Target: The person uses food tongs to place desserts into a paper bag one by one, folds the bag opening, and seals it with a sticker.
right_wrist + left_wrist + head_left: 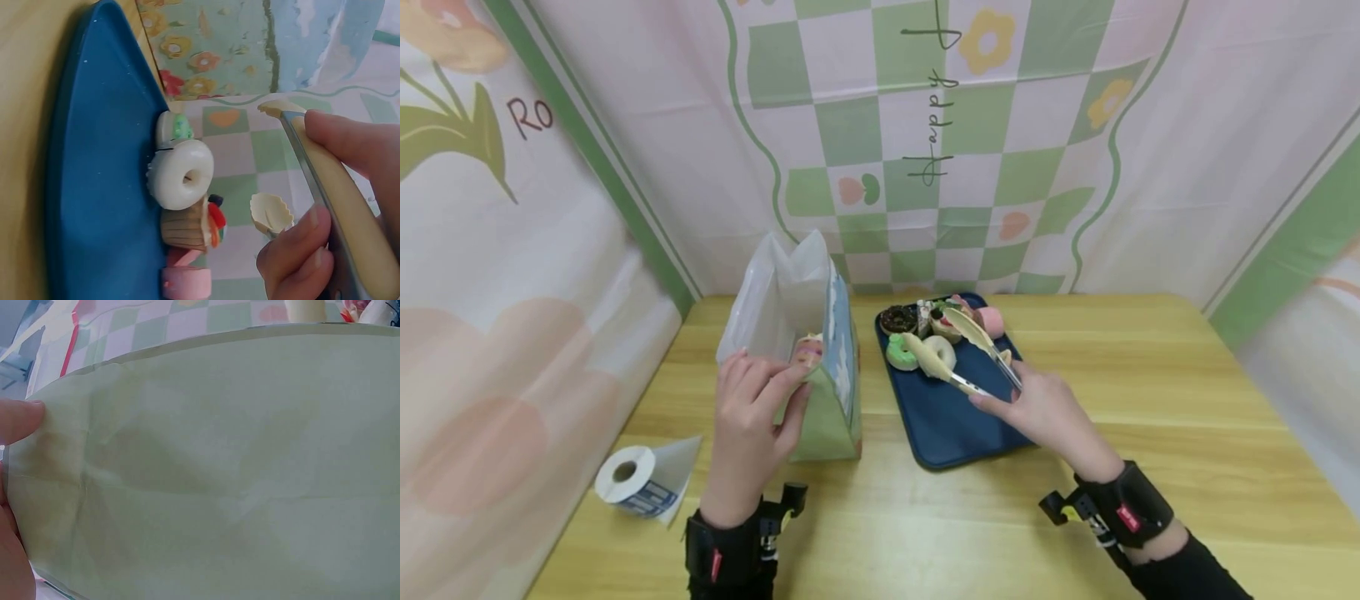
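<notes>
My left hand (748, 417) pinches the near rim of a paper bag (826, 421) between thumb and fingers. The bag stands upright with its top open, and a pinkish item (808, 348) shows inside. In the left wrist view the bag's green side (206, 450) fills most of the picture. My right hand (1045, 408) grips tongs with cream tips (928, 358), spread apart above a dark blue tray (955, 437). Nothing shows between the tips. Beneath them lie a white donut (169, 178) and a green-topped pastry (900, 353); a cupcake (184, 228) sits beside the donut.
A chocolate donut (897, 319) and a pink cylindrical sweet (991, 322) lie toward the tray's far side. A roll of labels (634, 483) rests at the left of the wooden table (917, 533). A printed cloth (925, 192) hangs behind.
</notes>
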Demonstrator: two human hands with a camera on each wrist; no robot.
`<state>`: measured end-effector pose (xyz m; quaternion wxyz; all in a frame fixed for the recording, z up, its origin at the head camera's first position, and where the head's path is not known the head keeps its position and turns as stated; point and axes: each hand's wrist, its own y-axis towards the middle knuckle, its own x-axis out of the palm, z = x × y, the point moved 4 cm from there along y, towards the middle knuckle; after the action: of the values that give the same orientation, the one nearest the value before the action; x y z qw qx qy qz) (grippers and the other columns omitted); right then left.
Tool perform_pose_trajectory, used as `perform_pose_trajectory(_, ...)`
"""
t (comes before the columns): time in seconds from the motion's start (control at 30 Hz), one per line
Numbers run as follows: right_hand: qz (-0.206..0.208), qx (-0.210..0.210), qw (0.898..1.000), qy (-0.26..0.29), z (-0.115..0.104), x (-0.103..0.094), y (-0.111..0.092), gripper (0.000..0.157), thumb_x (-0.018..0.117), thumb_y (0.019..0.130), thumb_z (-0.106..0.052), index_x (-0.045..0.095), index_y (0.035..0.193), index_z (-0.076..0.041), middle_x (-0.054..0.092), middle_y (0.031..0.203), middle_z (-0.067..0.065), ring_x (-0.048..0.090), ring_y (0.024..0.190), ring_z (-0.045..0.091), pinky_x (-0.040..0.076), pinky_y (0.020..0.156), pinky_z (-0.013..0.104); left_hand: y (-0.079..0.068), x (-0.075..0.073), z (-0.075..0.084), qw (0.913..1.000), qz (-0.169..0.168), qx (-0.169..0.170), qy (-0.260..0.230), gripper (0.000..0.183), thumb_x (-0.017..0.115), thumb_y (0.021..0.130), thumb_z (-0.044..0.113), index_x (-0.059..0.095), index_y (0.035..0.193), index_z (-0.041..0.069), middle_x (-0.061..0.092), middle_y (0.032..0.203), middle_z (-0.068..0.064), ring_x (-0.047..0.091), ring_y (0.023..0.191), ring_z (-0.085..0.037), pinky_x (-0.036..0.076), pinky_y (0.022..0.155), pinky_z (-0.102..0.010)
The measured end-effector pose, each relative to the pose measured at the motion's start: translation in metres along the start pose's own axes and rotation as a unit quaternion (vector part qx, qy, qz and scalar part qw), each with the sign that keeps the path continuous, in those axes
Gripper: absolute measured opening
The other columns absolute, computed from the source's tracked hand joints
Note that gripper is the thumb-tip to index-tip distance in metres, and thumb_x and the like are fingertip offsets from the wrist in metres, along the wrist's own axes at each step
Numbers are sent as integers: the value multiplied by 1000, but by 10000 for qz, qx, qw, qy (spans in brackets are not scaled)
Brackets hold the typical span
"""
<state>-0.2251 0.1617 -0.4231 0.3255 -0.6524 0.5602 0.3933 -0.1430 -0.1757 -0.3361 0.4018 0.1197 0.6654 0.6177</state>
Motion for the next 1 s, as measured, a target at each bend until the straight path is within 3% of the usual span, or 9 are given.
perform_pose_trajectory(0.37,-166,67,9998,-53,14,13,2,92,63,80,-70,50,130,6,59,70,4,56,65,16,41,58,29,0,2,-1,10000,-5,-23,24,13,67,85,12,72,95,6,67,84,-7,56,80,-27,38,88,-49)
perform_pose_trajectory(0.6,-273,190,9994,-124,21,19,2,104,60,78,-74,46,136,11,69,94,20,65,82,25,50,66,37,0,2,-1,10000,-19,-27,7,14,67,85,12,72,96,6,67,84,-7,56,80,-26,38,88,-48)
perform_pose_trajectory(0.77,-395,280,9988,-119,27,25,3,108,58,78,-77,43,138,12,68,90,19,64,81,25,51,68,38,-1,2,-1,10000,2,-8,17,14,66,85,12,72,96,6,67,84,-7,56,80,-26,38,88,-48)
perform_pose_trajectory(1.0,-512,374,9980,-51,34,33,3,113,56,77,-79,39,141,13,64,115,33,66,89,28,54,75,45,-1,2,-2,10000,25,22,40,14,66,85,12,72,96,6,67,84,-7,55,79,-26,38,87,-48)
